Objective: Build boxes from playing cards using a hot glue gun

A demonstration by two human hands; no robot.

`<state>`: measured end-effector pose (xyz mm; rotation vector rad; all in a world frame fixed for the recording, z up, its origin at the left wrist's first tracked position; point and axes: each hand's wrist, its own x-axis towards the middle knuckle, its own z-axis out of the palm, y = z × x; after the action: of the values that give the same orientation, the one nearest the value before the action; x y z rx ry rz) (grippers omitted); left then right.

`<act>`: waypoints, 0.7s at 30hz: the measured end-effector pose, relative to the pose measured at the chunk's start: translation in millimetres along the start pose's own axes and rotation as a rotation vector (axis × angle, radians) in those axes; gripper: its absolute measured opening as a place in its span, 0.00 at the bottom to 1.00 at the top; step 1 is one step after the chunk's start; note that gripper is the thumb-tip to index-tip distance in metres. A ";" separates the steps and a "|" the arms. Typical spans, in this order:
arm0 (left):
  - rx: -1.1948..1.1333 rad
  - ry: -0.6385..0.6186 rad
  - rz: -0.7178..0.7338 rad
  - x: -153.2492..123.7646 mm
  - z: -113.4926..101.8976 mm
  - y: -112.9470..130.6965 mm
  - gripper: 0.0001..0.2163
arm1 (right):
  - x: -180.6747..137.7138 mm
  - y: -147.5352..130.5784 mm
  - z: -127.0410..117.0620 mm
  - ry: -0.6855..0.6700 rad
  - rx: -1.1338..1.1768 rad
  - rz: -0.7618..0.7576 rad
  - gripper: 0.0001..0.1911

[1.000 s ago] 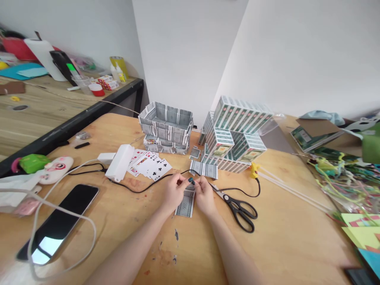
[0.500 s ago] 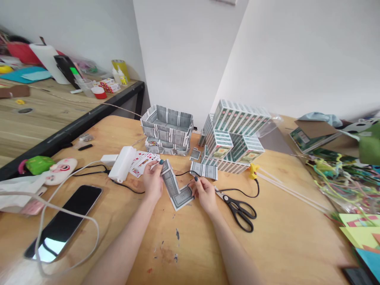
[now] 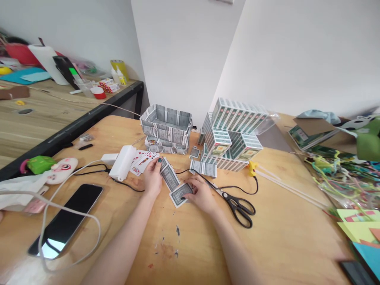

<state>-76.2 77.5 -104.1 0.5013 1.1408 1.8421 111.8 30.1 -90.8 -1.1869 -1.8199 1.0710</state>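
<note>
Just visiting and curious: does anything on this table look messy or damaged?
Small dark marks and a brownish stain show on the tabletop between the forearms, odd against the pale surface. Scraps or scuffs? Unclear.

Just beyond my left hand (image 3: 153, 180), on the face-up playing cards (image 3: 141, 161), I can read an A and pick out red diamonds; the other corner marks are too small for me to be sure of. To the far right, the stacked green-and-white boxes (image 3: 221, 144) carry printed labels, with red marks along the top row, but I can't make out the words. Print on the red-and-white boxes (image 3: 108, 85), far left, is blurred.
</note>
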 end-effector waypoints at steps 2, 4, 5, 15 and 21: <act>-0.027 0.017 -0.024 1.1 0.6 1.5 0.14 | 1.0 2.8 1.2 0.039 0.028 0.035 0.10; -0.032 0.010 -0.047 0.6 1.1 2.7 0.14 | 2.0 4.1 3.4 0.084 0.041 0.034 0.05; -0.033 0.002 -0.061 0.0 1.3 3.2 0.15 | 2.4 4.2 4.7 0.103 0.041 0.031 0.03; -0.101 -0.031 -0.166 -2.8 6.2 9.8 0.12 | 4.0 -0.5 11.2 0.237 -0.018 0.068 0.06; -0.137 -0.029 -0.188 -2.6 8.7 10.8 0.12 | 2.4 3.3 8.2 0.151 0.394 0.207 0.08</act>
<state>-73.8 77.7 -90.3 0.3297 0.9992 1.7293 105.0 31.0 -96.9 -1.1927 -1.3147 1.3436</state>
